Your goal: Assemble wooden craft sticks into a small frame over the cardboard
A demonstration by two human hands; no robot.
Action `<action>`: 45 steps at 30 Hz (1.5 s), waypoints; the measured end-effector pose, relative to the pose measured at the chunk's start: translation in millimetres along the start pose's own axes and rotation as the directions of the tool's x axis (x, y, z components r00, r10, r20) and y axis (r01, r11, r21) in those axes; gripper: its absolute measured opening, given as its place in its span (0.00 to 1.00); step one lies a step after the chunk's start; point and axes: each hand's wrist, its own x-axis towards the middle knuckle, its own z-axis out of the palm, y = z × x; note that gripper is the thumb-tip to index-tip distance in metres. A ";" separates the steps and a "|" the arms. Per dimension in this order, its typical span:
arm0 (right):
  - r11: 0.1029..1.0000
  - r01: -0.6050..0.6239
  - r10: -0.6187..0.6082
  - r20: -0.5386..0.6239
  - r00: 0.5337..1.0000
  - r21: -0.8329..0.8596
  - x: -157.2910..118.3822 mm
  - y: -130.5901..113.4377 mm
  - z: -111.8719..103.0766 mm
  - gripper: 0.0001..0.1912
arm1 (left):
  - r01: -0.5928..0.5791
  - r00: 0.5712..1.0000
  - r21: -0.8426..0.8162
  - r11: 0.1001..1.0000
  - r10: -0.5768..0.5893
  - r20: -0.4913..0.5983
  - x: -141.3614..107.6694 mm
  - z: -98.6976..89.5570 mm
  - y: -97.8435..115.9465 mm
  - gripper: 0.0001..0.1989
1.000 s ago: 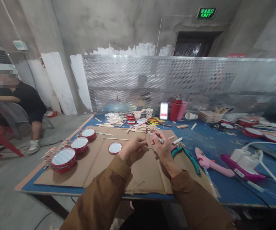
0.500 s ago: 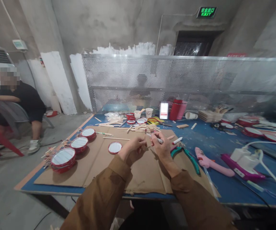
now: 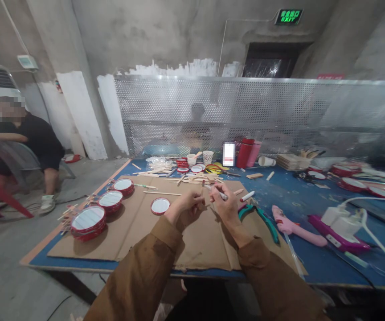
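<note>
Over the cardboard sheet (image 3: 135, 227), my left hand (image 3: 190, 207) pinches a small wooden stick (image 3: 203, 183) whose upper end looks dark red. Close on its right, my right hand (image 3: 226, 206) is closed around a marker pen (image 3: 223, 196), with its tip end turned toward the stick. Fingers hide part of both. Left of my left hand lies a small round red-rimmed disc (image 3: 161, 206) with a white face. A white marker with a red end (image 3: 247, 196) and teal-handled pliers (image 3: 268, 223) rest just right of my right hand.
Red-rimmed round stacks (image 3: 88, 221) stand at the left with sticks beside them. Loose wooden sticks (image 3: 192, 179), paper cups (image 3: 207, 156) and a red bottle (image 3: 245, 152) are farther back. To the right lie a pink glue gun (image 3: 296, 229) and a purple power strip (image 3: 337, 236). A person (image 3: 35, 138) sits far left.
Both hands stay almost where they were, with only a tiny shift of the right hand's fingers on the marker. The seated person's head has moved slightly.
</note>
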 end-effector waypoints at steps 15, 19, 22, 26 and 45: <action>0.996 0.055 -0.054 0.013 0.998 -0.068 -1.0 2.5 0.8 0.15 | -0.020 1.000 0.003 1.000 0.020 0.024 -1.5 -1.0 3.0 0.13; 0.996 0.071 -0.069 0.026 0.997 -0.060 -0.5 3.9 0.0 0.15 | -0.024 0.999 -0.008 1.000 0.024 0.022 -0.2 -0.9 1.9 0.13; 0.996 0.071 -0.070 0.025 0.997 -0.050 -0.5 4.0 -0.3 0.15 | -0.023 1.000 -0.002 1.000 0.023 0.021 0.5 -1.1 1.0 0.13; 0.999 0.038 -0.038 -0.004 0.999 -0.017 -0.5 3.7 0.1 0.16 | -0.012 1.000 0.019 1.000 0.012 0.019 -0.8 -0.7 2.3 0.13; 0.999 0.009 -0.008 0.004 1.000 -0.049 0.0 2.4 0.7 0.18 | -0.001 1.000 -0.005 1.000 0.001 0.006 -1.2 -0.1 2.9 0.13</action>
